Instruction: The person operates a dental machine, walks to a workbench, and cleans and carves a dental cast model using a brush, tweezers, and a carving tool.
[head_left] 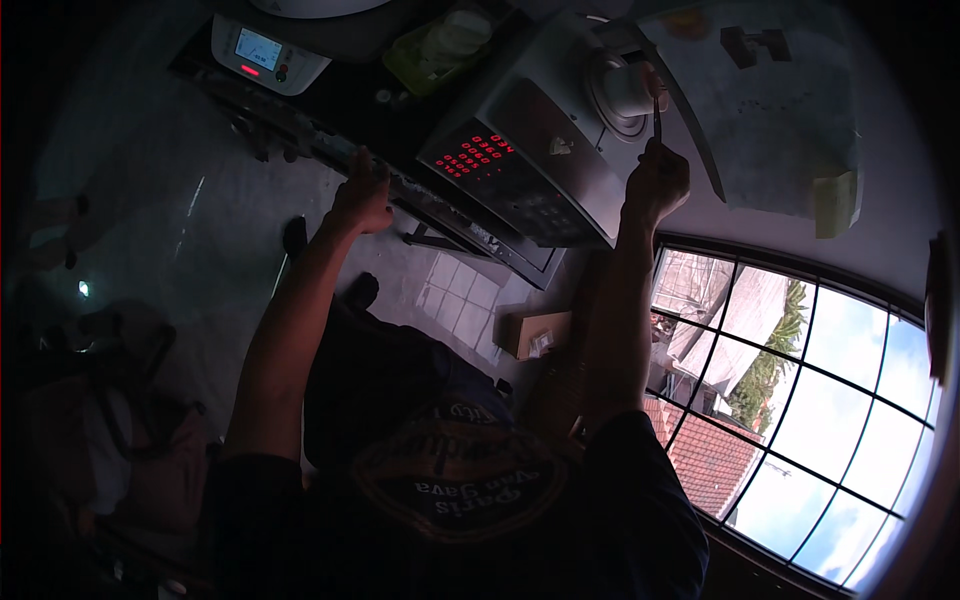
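Observation:
My right hand (657,182) is closed round a thin, dark metal tool (657,118) that looks like tongs. The tool's far end meets a white cup-shaped piece (630,88) at the round opening (603,100) of a grey metal machine (560,130). Beside the opening, to its right, stands a curved dark plate (690,120). Red digits glow on the machine's dark front panel (480,160). My left hand (365,195) is at the bench's front edge, fingers apart, with nothing seen in it. Whether its fingertips touch the edge, I cannot tell.
Left of the machine, a white instrument with a lit screen (262,55) stands on the dark bench (350,110). A yellow-green tray (420,65) holds pale items. An open cardboard box (538,335) lies below the bench. A gridded window (790,400) is at the right.

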